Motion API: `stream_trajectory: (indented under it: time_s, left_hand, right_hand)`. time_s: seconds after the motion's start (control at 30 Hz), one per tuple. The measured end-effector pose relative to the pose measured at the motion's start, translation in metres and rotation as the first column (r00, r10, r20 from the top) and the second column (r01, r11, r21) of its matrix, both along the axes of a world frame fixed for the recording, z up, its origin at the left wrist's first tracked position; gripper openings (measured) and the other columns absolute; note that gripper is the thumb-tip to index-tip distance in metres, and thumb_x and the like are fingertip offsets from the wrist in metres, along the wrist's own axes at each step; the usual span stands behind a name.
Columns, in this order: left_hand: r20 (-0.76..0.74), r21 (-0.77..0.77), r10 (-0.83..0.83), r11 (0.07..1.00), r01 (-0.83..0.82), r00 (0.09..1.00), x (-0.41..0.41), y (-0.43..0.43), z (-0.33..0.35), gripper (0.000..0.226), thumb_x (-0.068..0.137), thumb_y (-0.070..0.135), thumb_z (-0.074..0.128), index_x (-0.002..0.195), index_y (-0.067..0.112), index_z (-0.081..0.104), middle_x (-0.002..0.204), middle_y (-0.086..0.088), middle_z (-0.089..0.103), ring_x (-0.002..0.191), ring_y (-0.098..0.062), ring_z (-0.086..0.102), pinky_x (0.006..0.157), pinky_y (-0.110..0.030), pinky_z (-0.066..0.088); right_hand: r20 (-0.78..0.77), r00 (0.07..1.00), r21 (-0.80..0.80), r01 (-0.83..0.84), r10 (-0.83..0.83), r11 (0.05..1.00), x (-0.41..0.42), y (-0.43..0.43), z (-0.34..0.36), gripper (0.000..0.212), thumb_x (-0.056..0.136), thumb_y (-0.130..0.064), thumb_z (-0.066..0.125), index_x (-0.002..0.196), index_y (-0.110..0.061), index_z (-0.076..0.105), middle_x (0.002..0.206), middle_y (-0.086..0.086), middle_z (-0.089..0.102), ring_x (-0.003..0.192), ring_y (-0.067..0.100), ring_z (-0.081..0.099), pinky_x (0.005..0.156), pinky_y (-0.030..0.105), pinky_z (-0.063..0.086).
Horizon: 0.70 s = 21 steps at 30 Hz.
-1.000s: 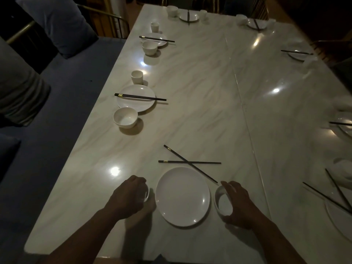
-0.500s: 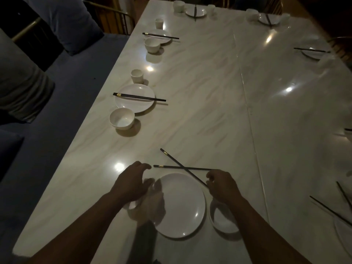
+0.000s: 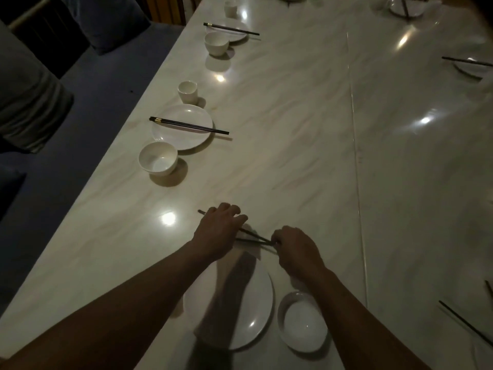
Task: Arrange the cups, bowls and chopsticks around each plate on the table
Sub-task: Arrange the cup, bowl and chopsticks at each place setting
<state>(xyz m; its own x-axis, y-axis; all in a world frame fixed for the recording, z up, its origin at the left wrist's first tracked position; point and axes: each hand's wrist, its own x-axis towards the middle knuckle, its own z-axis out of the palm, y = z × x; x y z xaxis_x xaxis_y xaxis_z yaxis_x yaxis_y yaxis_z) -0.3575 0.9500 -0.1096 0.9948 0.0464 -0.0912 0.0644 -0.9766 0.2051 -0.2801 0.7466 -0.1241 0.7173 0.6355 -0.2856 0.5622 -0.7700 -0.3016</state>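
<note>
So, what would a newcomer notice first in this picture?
The left hand and right hand both grip dark chopsticks just beyond the nearest plate, low in the middle. A white bowl stands right of that plate; further along the left edge, another plate carries a neat pair across it.

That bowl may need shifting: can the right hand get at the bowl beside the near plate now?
Probably yes, once freed: the right hand pinches the chopsticks beyond the plate, and the bowl lies uncovered right beside its forearm, nothing between.
</note>
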Motion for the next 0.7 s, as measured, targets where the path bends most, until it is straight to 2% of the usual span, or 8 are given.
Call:
stream_trajectory:
  time_s: [0.1, 0.2, 0.27, 0.33, 0.43, 0.57, 0.63, 0.7]
  left_hand:
    - [0.002, 0.051, -0.036, 0.998, 0.036, 0.999, 0.009, 0.004, 0.001, 0.028, 0.078, 0.006, 0.060, 0.099, 0.023, 0.070, 0.094, 0.000, 0.066, 0.089, -0.026, 0.060, 0.068, -0.032, 0.037]
    - [-0.016, 0.105, -0.019, 0.994, 0.020, 1.000, 0.012, 0.015, 0.004, 0.024, 0.078, 0.005, 0.059, 0.090, 0.023, 0.070, 0.082, 0.002, 0.063, 0.076, -0.024, 0.059, 0.060, -0.029, 0.033]
    - [-0.021, 0.133, 0.022, 0.991, -0.019, 1.000, 0.011, 0.025, 0.007, 0.024, 0.077, 0.004, 0.057, 0.089, 0.020, 0.070, 0.081, 0.001, 0.062, 0.076, -0.024, 0.058, 0.060, -0.030, 0.036]
    - [-0.015, 0.136, 0.088, 0.987, -0.085, 0.996, 0.009, 0.037, 0.010, 0.025, 0.075, 0.001, 0.058, 0.090, 0.018, 0.070, 0.082, -0.002, 0.063, 0.076, -0.027, 0.059, 0.060, -0.031, 0.035]
    - [-0.003, 0.145, 0.206, 0.968, -0.204, 0.978, 0.001, 0.055, 0.014, 0.020, 0.073, 0.001, 0.061, 0.085, 0.017, 0.067, 0.079, -0.002, 0.060, 0.075, -0.029, 0.059, 0.056, -0.031, 0.036]
    - [0.030, 0.007, 0.391, 0.920, -0.391, 0.920, -0.008, 0.069, 0.015, 0.017, 0.086, 0.014, 0.061, 0.099, 0.021, 0.069, 0.088, -0.001, 0.060, 0.080, -0.027, 0.061, 0.059, -0.036, 0.049]
    - [0.039, -0.080, 0.461, 0.886, -0.458, 0.886, -0.011, 0.070, 0.016, 0.021, 0.087, 0.018, 0.060, 0.105, 0.022, 0.069, 0.093, 0.000, 0.061, 0.083, -0.027, 0.062, 0.065, -0.037, 0.051]
    - [0.043, -0.152, 0.518, 0.849, -0.507, 0.854, -0.013, 0.068, 0.020, 0.021, 0.086, 0.019, 0.061, 0.105, 0.022, 0.070, 0.092, 0.002, 0.063, 0.084, -0.024, 0.062, 0.069, -0.037, 0.052]
  right_hand:
    - [0.070, 0.997, 0.045, -0.044, 0.041, 0.998, 0.022, 0.006, 0.009, 0.016, 0.089, -0.016, 0.061, 0.101, -0.024, 0.067, 0.103, 0.000, 0.060, 0.098, 0.024, 0.053, 0.069, 0.029, 0.036]
    - [0.104, 0.993, 0.089, -0.073, 0.063, 0.993, 0.036, 0.016, 0.013, 0.018, 0.090, -0.018, 0.061, 0.106, -0.023, 0.068, 0.106, 0.001, 0.061, 0.100, 0.025, 0.054, 0.075, 0.032, 0.041]
    - [0.104, 0.995, 0.147, -0.004, -0.011, 0.989, 0.040, 0.019, 0.011, 0.024, 0.088, -0.019, 0.064, 0.112, -0.016, 0.066, 0.110, 0.007, 0.061, 0.102, 0.029, 0.056, 0.081, 0.036, 0.046]
    - [0.092, 0.988, 0.198, 0.107, -0.127, 0.974, 0.042, 0.020, 0.008, 0.025, 0.086, -0.021, 0.067, 0.109, -0.011, 0.065, 0.109, 0.012, 0.059, 0.098, 0.031, 0.058, 0.078, 0.034, 0.046]
    - [-0.051, 0.962, 0.113, 0.272, -0.268, 0.956, 0.037, 0.024, 0.002, 0.015, 0.088, -0.023, 0.061, 0.101, -0.016, 0.067, 0.103, 0.008, 0.065, 0.093, 0.025, 0.063, 0.070, 0.024, 0.041]
    - [-0.213, 0.947, 0.048, 0.254, -0.239, 0.966, 0.009, 0.030, -0.013, 0.023, 0.083, -0.030, 0.064, 0.106, -0.028, 0.068, 0.102, 0.001, 0.071, 0.092, 0.023, 0.068, 0.073, 0.024, 0.047]
    - [-0.228, 0.953, 0.017, 0.207, -0.198, 0.978, -0.001, 0.031, -0.018, 0.024, 0.084, -0.029, 0.063, 0.108, -0.030, 0.065, 0.100, 0.001, 0.069, 0.091, 0.024, 0.067, 0.071, 0.025, 0.047]
    - [-0.208, 0.962, 0.045, 0.189, -0.176, 0.981, -0.003, 0.032, -0.022, 0.013, 0.087, -0.025, 0.059, 0.100, -0.027, 0.062, 0.087, 0.000, 0.065, 0.082, 0.025, 0.066, 0.065, 0.026, 0.046]
